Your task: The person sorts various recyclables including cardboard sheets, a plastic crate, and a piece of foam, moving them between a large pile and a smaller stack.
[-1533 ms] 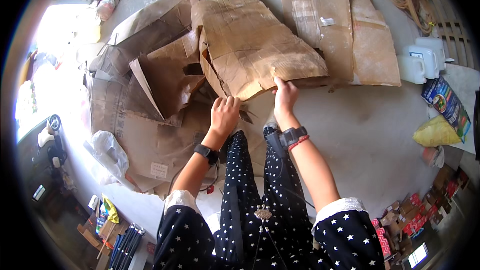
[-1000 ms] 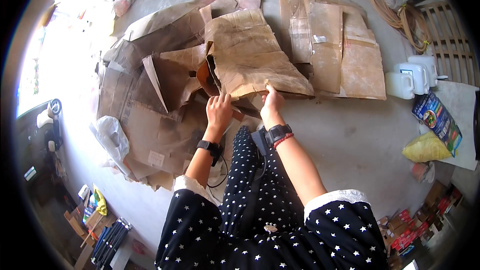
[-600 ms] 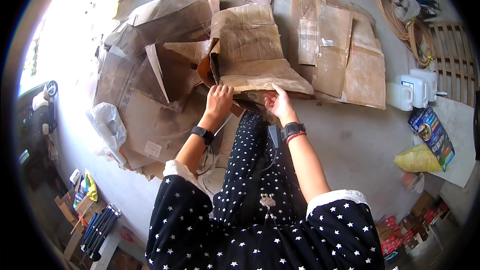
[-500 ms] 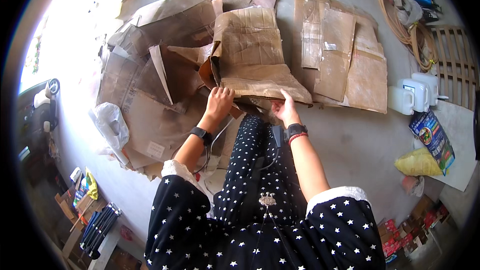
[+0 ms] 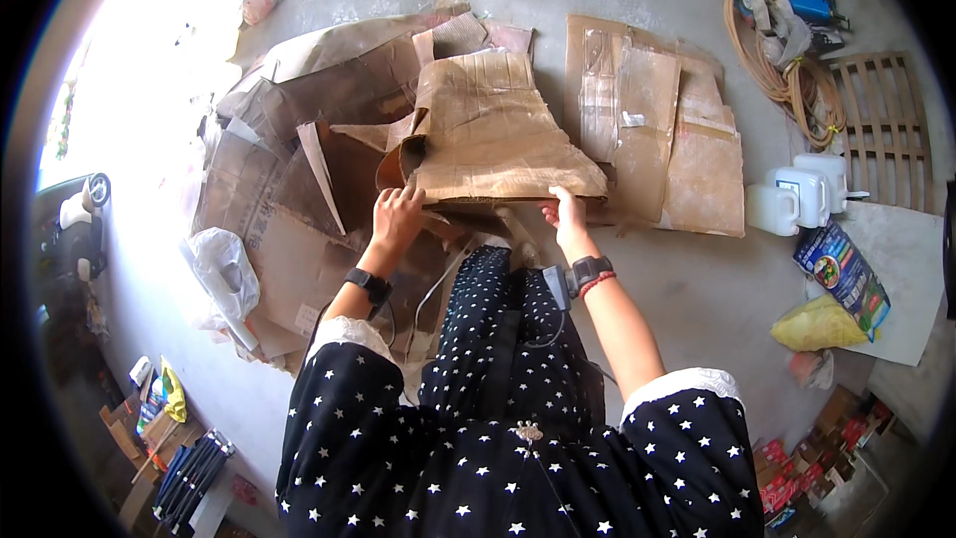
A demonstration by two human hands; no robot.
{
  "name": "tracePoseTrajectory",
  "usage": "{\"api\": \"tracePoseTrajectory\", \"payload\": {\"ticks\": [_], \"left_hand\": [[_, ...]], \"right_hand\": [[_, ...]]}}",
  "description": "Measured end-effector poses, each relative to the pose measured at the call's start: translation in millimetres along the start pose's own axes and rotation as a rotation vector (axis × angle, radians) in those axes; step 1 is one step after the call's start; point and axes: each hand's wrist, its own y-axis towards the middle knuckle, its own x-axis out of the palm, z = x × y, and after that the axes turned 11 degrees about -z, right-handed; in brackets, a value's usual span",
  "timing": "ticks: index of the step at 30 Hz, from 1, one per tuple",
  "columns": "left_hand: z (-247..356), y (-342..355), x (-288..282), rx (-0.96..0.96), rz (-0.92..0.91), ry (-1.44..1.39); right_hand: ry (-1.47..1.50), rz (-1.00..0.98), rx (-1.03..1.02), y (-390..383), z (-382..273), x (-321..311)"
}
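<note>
Both hands are gripping the near edge of a big worn cardboard sheet [image 5: 498, 134], lying at about 12 o'clock from the person, on top of a heap of flattened cardboard [image 5: 289, 229] on the concrete floor [image 5: 697, 289]. Left hand [image 5: 396, 216] is sitting at the sheet's near-left corner, fingers curled over the edge, grip pressed onto the cardboard. Right hand [image 5: 568, 216] is holding the near-right part of the same edge, thumb and fingers pinching it from above and below. Near edge is looking slightly lifted off the pieces beneath, with shadow under it. Both wrists are wearing dark watches; the right one also has a red band.

The heap is spreading out to 10 and 11 o'clock of the hands, pieces overlapping, some folded up. A second stack of flat cardboard [image 5: 667, 130] is lying at 1 o'clock, just beside the held sheet, its left edge partly tucked under it. A white plastic bag [image 5: 224, 269] is sitting at 9 o'clock by the heap's edge. At 3 o'clock, well apart, two white plastic jugs [image 5: 797, 201] are standing side by side; near them a colourful printed bag [image 5: 841, 274] and a yellow bag [image 5: 822, 324]. A coiled hose [image 5: 787, 80] and a wooden pallet [image 5: 886, 130] are lying at 2 o'clock. The person is wearing a dark star-print garment [image 5: 498, 418], filling the lower frame.
</note>
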Motion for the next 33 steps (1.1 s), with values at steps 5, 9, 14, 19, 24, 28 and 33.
{"api": "tracePoseTrajectory", "payload": {"ticks": [5, 9, 14, 19, 24, 28, 33], "left_hand": [[-4.0, 25.6, -38.8, -0.018, 0.08, -0.038], [-8.8, 45.9, -81.0, -0.049, 0.17, -0.047], [-9.9, 72.1, -138.9, -0.1, 0.201, -0.067], [-10.6, 97.8, -183.8, -0.104, 0.167, -0.066], [-16.9, 119.8, -215.8, -0.039, 0.215, -0.056], [-18.6, 135.1, -240.4, -0.001, 0.203, -0.022], [-10.9, 158.4, -268.9, 0.077, 0.233, 0.04]], "right_hand": [[-0.098, -0.009, -0.097, -8.2, -66.7, 16.1], [-0.136, -0.033, -0.218, -17.9, -130.4, 43.0], [-0.171, -0.029, -0.279, -44.8, -207.3, 75.9], [-0.159, -0.016, -0.313, -74.5, -263.2, 95.5], [-0.281, -0.034, -0.308, -84.0, -304.9, 99.1], [-0.254, -0.023, -0.333, -99.5, -326.7, 102.8], [-0.258, 0.0, -0.408, -114.7, -353.5, 91.7]]}}
